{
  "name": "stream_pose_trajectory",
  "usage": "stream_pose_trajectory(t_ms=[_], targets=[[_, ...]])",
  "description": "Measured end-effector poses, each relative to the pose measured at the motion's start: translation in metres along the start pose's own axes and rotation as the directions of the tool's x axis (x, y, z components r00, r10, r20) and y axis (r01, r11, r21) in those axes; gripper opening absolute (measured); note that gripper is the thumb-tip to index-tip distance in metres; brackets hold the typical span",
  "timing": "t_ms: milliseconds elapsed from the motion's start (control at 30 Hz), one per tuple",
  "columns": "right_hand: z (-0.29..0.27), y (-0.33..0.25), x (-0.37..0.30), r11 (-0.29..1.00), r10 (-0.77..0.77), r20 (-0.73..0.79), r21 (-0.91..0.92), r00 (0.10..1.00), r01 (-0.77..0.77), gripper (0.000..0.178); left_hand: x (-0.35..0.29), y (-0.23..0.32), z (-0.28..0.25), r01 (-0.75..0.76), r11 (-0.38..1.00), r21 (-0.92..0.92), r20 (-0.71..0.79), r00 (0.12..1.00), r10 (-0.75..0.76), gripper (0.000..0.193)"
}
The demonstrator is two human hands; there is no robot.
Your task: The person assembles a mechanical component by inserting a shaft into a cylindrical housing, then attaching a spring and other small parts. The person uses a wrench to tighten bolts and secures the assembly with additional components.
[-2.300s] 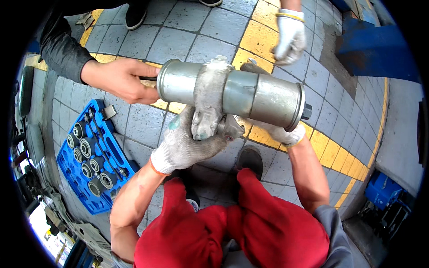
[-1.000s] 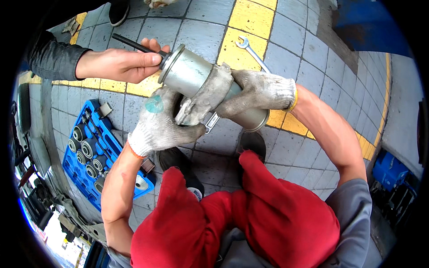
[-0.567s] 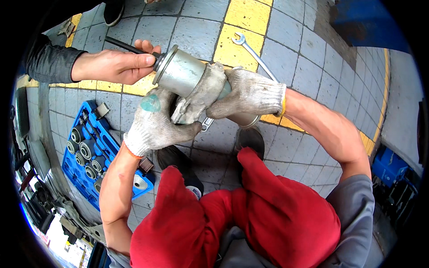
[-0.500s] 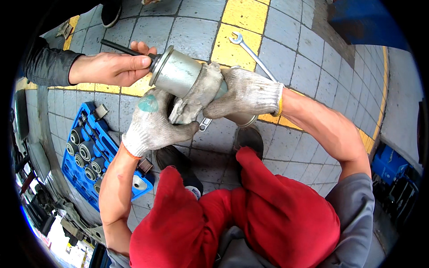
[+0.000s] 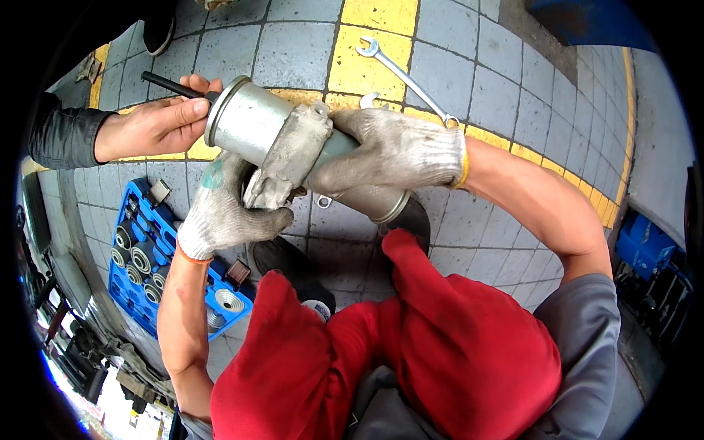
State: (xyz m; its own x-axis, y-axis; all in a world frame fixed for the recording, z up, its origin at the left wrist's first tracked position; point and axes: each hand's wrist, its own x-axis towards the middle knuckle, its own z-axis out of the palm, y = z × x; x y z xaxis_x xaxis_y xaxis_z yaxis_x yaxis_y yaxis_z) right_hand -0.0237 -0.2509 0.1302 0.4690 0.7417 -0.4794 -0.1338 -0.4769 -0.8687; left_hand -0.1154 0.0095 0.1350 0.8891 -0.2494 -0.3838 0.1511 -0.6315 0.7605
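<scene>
A rough grey cast metal part [image 5: 290, 158] is held slantwise in front of me, with a smooth flanged metal sleeve [image 5: 253, 121] on its left side. To its right extends a second grey metal sleeve [image 5: 367, 202]. My left hand [image 5: 227, 205], in a dirty white knit glove, is closed on the lower end of the casting. My gloved right hand [image 5: 396, 147] wraps over the right-hand sleeve beside the casting, its fingertips hidden behind. A co-worker's bare hand [image 5: 150, 128] grips the black rod [image 5: 169, 83] at the left sleeve's flanged end.
A combination wrench [image 5: 411, 81] lies on the tiled floor beyond my right hand. Another wrench [image 5: 369, 99] shows partly behind that hand. On the left, an open blue case [image 5: 117, 293] holds several round metal sleeves. Blue equipment [image 5: 642, 249] stands at the far right.
The casting with its sleeves, both my hands and the co-worker's hand have shifted left in view. More of the right-hand sleeve and of the wrench behind my right hand now shows.
</scene>
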Motion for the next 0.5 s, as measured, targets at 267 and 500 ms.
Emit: stream_pose_trajectory(t_ms=[267, 500], targets=[[0.000, -0.001, -0.003, 0.991, -0.009, -0.005, 0.130, 1.000, 0.009, 0.055, -0.005, 0.001, 0.000, 0.092, 0.979, -0.184, 0.073, 0.994, -0.080, 0.069], [-0.005, -0.012, -0.007, 0.972, 0.058, -0.011, 0.229, 0.998, -0.054, 0.047, -0.007, 0.011, 0.000, 0.159, 0.970, -0.183, 0.090, 0.985, -0.145, 0.068]])
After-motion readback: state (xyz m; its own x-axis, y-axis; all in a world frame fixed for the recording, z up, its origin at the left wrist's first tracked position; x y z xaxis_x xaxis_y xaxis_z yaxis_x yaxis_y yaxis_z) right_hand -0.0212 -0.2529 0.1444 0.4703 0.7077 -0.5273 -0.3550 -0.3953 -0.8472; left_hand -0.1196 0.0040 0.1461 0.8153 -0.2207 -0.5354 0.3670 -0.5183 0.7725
